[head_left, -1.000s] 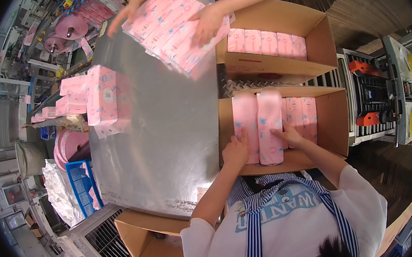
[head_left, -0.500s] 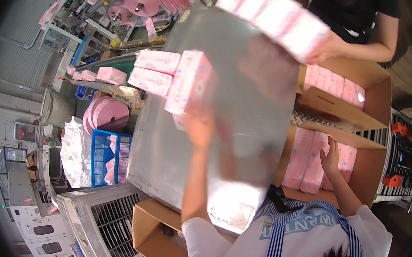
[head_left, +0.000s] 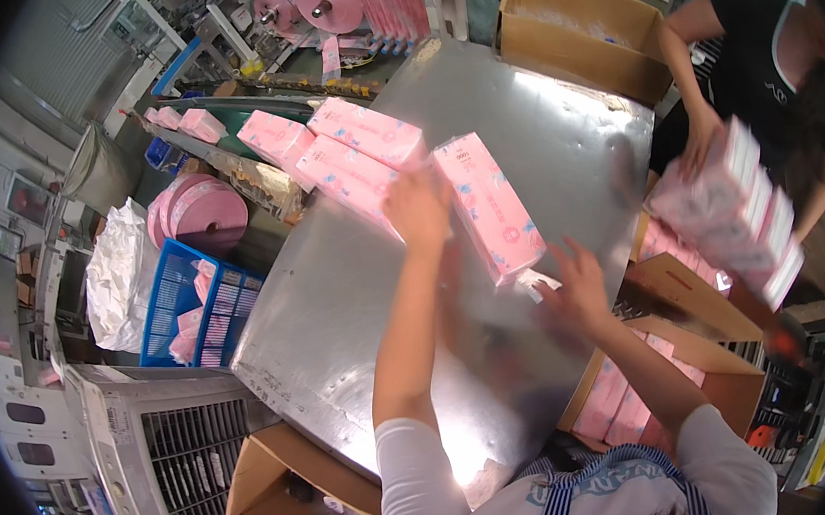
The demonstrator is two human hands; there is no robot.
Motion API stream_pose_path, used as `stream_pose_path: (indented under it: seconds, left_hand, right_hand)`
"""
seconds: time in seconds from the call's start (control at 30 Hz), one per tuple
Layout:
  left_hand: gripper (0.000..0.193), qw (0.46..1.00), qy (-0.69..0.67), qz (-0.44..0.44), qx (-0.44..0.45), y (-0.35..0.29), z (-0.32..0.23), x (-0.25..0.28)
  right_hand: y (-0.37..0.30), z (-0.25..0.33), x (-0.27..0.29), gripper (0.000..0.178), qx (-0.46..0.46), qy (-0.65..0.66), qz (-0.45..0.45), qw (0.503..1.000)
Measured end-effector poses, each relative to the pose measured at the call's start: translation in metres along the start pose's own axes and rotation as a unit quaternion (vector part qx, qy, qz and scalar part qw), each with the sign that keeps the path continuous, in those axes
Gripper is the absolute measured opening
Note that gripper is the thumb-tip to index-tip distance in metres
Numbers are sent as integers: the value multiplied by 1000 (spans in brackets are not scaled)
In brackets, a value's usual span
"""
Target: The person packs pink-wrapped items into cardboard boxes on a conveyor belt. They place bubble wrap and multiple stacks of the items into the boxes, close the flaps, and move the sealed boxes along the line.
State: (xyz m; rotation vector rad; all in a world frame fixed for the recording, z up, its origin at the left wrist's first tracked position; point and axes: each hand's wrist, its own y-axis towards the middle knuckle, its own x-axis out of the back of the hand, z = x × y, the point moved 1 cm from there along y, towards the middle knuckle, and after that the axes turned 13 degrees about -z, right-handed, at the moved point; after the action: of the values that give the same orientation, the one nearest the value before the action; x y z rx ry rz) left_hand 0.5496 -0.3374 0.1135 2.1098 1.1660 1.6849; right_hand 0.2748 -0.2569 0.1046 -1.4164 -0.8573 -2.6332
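On the metal table several pink soft packs, like tissue packs, lie near the conveyor's end. My left hand [head_left: 418,212], slightly blurred, curls over the near end of one pink pack [head_left: 349,179], its fingertips partly hidden. Another pack [head_left: 382,132] lies against that one's far side, and a third [head_left: 277,143] sits behind them. To the right, a separate pink pack [head_left: 488,207] slants toward me. By its near end, where a whitish flap sticks out, my right hand [head_left: 574,291] is open with fingers spread.
At right a co-worker [head_left: 763,50] holds a blurred stack of packs [head_left: 729,209] above an open carton [head_left: 688,294]. A second carton [head_left: 738,384] with packs stands by my right arm. Other cartons [head_left: 579,24] border the metal table [head_left: 320,338]. A blue basket [head_left: 168,303] stands at left.
My right hand has come from over the near carton onto the table side. One pack now lies apart on the right. The co-worker's stack has swung right and down, toward the carton.
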Motion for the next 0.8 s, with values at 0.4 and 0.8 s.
stream_pose_path:
  seconds: [0.4,0.8]
  left_hand:
    - [44,996,35,47,70,29,28,-27]
    - [11,992,-3,119,-37,-11,38,11]
  right_hand:
    - [78,43,-47,82,-61,-141,146,977]
    - [54,30,-27,83,-62,-166,71,982]
